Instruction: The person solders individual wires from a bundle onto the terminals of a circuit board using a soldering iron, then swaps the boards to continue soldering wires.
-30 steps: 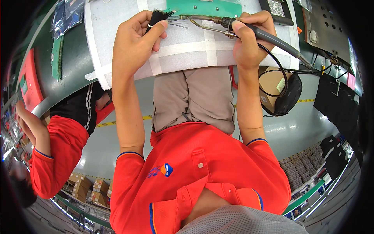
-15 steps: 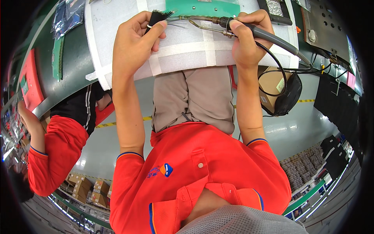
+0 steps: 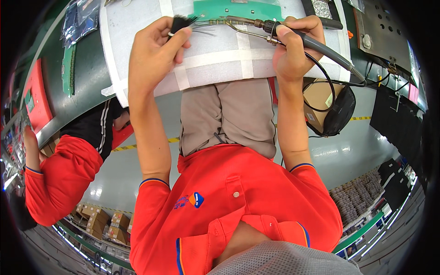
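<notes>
At twelve o'clock, the left hand (image 3: 153, 55) pinched a black wire bundle (image 3: 182, 24) beside the green circuit board (image 3: 236, 9); the right hand (image 3: 293, 46) gripped the soldering iron (image 3: 293, 34), tip near the board. Soldering seemed unfinished.

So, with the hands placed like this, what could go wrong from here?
1. The right hand holds the soldering iron with its tip near the green circuit board and close to the wire bundle pinched in the left hand; a slip might burn those fingers.
2. The iron's cable loops off the white mat; a snag could jerk the tip.
</notes>
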Demonstrator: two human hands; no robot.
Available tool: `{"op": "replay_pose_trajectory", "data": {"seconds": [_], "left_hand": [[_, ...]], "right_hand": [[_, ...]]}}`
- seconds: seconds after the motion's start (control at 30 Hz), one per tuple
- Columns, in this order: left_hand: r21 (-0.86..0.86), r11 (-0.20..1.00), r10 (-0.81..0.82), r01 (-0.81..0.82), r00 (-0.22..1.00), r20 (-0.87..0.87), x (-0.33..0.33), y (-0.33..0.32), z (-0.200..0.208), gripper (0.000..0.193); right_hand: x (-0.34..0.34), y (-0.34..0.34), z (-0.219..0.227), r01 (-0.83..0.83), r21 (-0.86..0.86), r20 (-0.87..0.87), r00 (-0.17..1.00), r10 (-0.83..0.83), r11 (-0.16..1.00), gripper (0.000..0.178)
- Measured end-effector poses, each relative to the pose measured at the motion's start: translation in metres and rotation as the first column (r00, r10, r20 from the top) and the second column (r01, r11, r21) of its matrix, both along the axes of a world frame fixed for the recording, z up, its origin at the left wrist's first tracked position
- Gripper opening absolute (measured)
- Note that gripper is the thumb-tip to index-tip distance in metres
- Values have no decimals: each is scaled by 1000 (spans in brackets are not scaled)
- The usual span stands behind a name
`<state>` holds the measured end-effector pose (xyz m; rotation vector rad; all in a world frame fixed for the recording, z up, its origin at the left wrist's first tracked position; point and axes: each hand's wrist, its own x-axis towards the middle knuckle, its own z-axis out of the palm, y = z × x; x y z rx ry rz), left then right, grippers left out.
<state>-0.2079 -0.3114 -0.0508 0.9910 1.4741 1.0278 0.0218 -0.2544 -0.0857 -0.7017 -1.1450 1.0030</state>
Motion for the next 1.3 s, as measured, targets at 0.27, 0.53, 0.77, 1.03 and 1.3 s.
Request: {"op": "replay_pose_trajectory", "data": {"seconds": [0.27,0.53,0.77,1.03,1.3], "left_hand": [[84,990,117,-117,993,4,-50,-108,23,16],[64,995,83,-80,995,-51,-36,-134,-8,15],[54,994,101,-98,994,-51,85,132,26,15],[14,997,72,-71,995,-71,171,310,44,17],[48,995,96,-93,994,-56,177,322,45,16]], "right_hand": [[-40,-82,-4,62,0,-53,997,-62,998,12],[-63,-140,-4,111,4,-58,992,-111,994,11],[56,128,31,89,19,-22,996,-88,996,11],[143,303,46,71,-28,1,997,-71,997,12],[147,320,52,44,1,22,999,-44,999,12]]}}
